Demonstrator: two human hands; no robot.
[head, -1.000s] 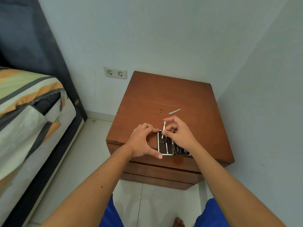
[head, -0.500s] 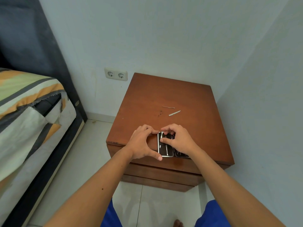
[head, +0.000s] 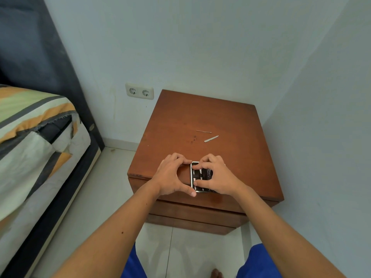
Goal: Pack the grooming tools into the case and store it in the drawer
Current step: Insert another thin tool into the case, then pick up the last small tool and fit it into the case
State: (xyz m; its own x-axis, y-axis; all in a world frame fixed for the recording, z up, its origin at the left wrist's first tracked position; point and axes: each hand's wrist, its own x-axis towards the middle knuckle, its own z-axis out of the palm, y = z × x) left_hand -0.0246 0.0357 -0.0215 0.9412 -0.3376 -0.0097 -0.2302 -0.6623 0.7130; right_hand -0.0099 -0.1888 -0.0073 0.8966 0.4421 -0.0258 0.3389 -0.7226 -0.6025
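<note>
A small black grooming case [head: 200, 176] with a silver rim lies open at the front edge of the brown nightstand [head: 200, 117]. My left hand [head: 170, 175] braces its left side, forefinger at the far corner and thumb at the near corner. My right hand [head: 217, 175] lies over the case, forefinger and thumb pressing the two ends of a pale tool seated in the left half. The right half is hidden under my palm. Two loose metal tools lie farther back: a thin pick [head: 203, 131] and a flat file [head: 211, 138]. The drawer front [head: 196, 204] below is closed.
A bed with a striped cover [head: 36, 125] and a dark headboard stands to the left, across a strip of tiled floor. A double wall socket [head: 139, 91] sits left of the nightstand. Walls close in behind and to the right.
My right hand brought the pale tool down from upright above the case and laid it into the left half. It now presses on it. My left hand stayed on the case's left side.
</note>
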